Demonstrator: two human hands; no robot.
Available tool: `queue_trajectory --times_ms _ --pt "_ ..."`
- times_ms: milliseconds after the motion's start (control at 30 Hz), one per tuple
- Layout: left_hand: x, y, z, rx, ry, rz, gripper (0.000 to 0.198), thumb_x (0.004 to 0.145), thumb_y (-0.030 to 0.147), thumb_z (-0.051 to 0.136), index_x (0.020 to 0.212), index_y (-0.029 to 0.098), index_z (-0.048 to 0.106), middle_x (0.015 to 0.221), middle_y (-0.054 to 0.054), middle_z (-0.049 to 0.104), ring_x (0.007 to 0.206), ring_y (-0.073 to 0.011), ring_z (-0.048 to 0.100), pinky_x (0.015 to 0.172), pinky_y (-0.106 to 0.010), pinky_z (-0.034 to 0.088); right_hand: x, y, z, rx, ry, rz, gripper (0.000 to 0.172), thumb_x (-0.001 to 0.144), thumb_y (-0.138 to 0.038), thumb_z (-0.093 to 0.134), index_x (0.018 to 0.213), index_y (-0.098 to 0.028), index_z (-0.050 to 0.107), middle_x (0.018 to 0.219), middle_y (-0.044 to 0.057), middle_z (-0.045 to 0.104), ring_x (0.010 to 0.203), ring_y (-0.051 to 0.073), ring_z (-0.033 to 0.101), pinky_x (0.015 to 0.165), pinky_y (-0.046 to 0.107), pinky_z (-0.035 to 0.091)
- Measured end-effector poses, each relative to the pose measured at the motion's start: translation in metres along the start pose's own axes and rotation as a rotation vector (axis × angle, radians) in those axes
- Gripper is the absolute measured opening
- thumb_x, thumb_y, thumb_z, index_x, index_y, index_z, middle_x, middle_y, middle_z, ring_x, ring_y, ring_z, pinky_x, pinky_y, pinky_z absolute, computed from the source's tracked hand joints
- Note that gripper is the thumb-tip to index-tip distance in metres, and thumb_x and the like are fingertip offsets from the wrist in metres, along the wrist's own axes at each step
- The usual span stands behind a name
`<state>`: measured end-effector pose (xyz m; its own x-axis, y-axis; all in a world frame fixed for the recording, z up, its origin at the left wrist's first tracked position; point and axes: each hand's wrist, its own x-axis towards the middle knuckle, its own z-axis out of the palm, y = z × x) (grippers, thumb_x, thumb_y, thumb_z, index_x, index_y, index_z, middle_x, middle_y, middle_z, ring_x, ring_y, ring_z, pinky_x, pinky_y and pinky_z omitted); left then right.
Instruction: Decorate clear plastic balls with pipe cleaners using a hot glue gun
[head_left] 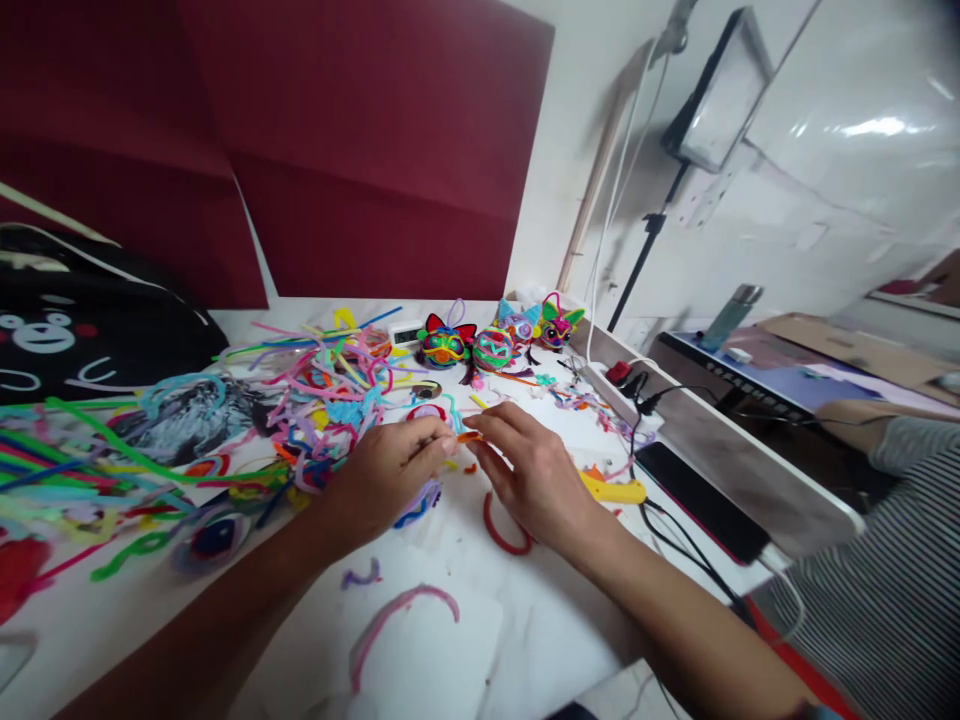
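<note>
Orange pipe-cleaner piece (pixel 470 437) is pinched at the fingertips of the left hand (pixel 409 457) and right hand (pixel 531 468) above the counter (pixel 450 650), presumably for two-sided control, with a yellow-handled tool (pixel 613 490) beside the latter, likely for easy reach.

I am in what looks like a craft workroom: fuzzy craft wires (pixel 345 370) heap across the left of my white table (pixel 541 610), animal-face ornaments (pixel 493 348) line its back, a corded yellow tool (pixel 619 491) lies on its right, and another desk (pixel 765 364) stands beyond.
</note>
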<state>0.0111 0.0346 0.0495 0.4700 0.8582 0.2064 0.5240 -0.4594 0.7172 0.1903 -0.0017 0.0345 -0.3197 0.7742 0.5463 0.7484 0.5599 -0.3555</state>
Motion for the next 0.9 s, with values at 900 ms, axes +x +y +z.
queue_trajectory --times_ms 900 --pt "0.001 -0.012 0.001 0.638 0.606 0.418 0.02 0.091 0.021 0.048 0.087 0.015 0.067 0.078 -0.005 0.074 0.071 -0.0171 0.068 0.066 -0.025 0.047 0.048 -0.017 0.015 0.102 0.168 0.133 0.019 0.081 -0.013 0.054 0.079 -0.016 0.073 0.075 0.005 0.071 0.066 0.014 0.061 0.063 0.023 0.041"
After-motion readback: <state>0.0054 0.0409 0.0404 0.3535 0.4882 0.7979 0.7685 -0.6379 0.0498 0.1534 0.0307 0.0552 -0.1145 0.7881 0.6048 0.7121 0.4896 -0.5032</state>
